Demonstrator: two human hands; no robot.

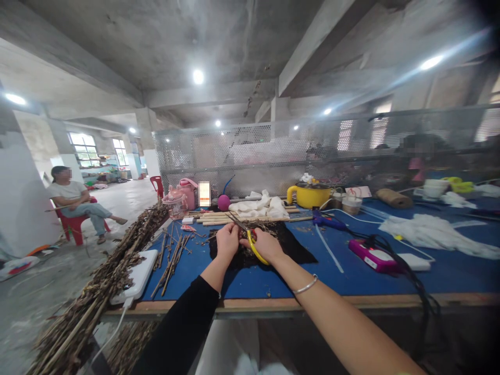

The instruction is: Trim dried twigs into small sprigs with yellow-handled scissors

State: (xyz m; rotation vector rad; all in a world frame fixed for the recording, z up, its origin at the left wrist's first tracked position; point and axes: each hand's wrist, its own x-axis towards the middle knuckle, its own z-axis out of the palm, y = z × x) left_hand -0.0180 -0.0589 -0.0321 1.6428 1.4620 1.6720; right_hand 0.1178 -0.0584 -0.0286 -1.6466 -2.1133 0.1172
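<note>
My right hand (266, 245) grips yellow-handled scissors (253, 244), whose blades point up and left toward a thin twig (234, 220). My left hand (227, 238) is closed, pinching that twig beside the blades. Both hands hover over a black cloth (297, 246) strewn with dark plant scraps, on the blue table top (273, 281). A silver bangle (305, 286) circles my right wrist; a black sleeve covers my left arm.
A long bundle of dry branches (113, 265) lies along the left table edge beside a white pad (136, 273) and cut sticks (172, 255). A yellow pot (308, 196), glue gun (328, 221), pink device (373, 256), white cloths (425, 232). A person sits on a red chair (76, 229) at left.
</note>
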